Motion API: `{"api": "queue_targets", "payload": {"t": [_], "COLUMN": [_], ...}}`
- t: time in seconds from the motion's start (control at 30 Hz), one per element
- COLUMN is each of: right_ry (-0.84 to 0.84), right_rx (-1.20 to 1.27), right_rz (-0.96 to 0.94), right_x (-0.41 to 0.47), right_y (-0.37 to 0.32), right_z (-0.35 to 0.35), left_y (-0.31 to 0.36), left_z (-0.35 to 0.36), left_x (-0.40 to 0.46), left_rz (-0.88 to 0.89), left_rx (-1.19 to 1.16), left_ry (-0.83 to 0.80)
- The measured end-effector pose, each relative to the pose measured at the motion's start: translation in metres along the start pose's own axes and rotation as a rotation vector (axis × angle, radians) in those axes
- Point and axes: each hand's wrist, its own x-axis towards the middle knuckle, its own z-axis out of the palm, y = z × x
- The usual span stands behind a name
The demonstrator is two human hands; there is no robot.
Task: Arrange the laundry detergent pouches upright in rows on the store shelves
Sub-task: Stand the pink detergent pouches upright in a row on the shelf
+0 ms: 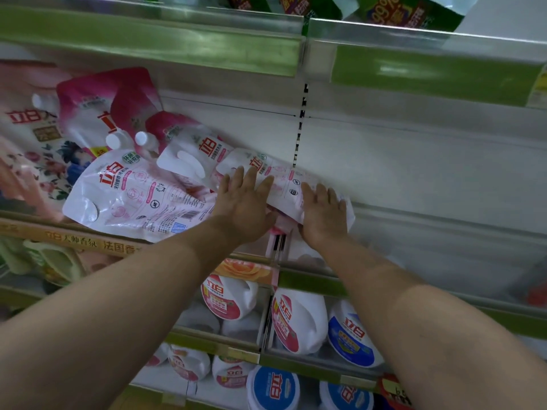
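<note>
- Pressing down with both palms, a person works on a pink-and-white detergent pouch (278,182) that lies slumped on its side on the middle shelf (429,232), just right of the shelf's other pouches.
- The left hand (242,202) rests flat on the pouch's middle, fingers straight and spread; nothing is clasped in it.
- The right hand (322,211) lies on the pouch's lower end near the shelf's front edge, fingers extended and slightly bent over the plastic, pressing rather than clenching.
- To the left, a large front pouch (133,196) leans toward the shelf's front lip, and another pouch (192,158) tilts behind it; neither stands straight.
- Farther back, darker pink pouches (109,108) with white caps stand closer to upright, though crowded and overlapping rather than in clean rows.
- The right half of the shelf shows bare white board with no pouches on it.
- On the shelves below, white detergent jugs (296,318) with pink and blue labels sit in dividers; green packs (408,13) show on the shelf above.
- Judged from this view, the job is at an early to middle stage: a few pouches at the back are roughly standing, while at least three in front, the one under the hands included, remain to be raised and lined up.
- The open stretch of board to the right looks like the space left for further rows.
</note>
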Motion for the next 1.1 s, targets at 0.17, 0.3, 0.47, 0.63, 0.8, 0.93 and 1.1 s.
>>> {"api": "queue_targets", "payload": {"t": [0.17, 0.3, 0.47, 0.63, 0.8, 0.93, 1.1], "right_ry": [0.038, 0.097, 0.195, 0.261, 0.324, 0.274, 0.160], "right_rx": [0.056, 0.164, 0.397, 0.692, 0.936, 1.250, 1.598], "right_rz": [-0.040, -0.061, -0.003, 0.109, 0.240, 0.327, 0.351], "right_x": [-0.004, -0.006, -0.011, -0.023, -0.035, -0.048, -0.061], "right_y": [0.010, 0.021, 0.037, 0.054, 0.062, 0.071, 0.091], "right_z": [0.003, -0.003, -0.016, -0.028, -0.032, -0.035, -0.036], "left_y": [0.003, 0.009, 0.025, 0.049, 0.070, 0.081, 0.087], "left_z": [0.001, 0.003, -0.004, -0.004, 0.007, 0.019, 0.026], "left_x": [-0.003, -0.008, -0.013, -0.014, -0.012, -0.012, -0.008], "left_rz": [0.002, 0.051, 0.170, 0.237, 0.021, -0.157, -0.256], "left_rx": [-0.104, -0.186, -0.277, -0.338, -0.748, -1.098, -1.481], "left_ry": [0.124, 0.245, 0.553, 0.806, 0.723, 0.490, 0.152]}}
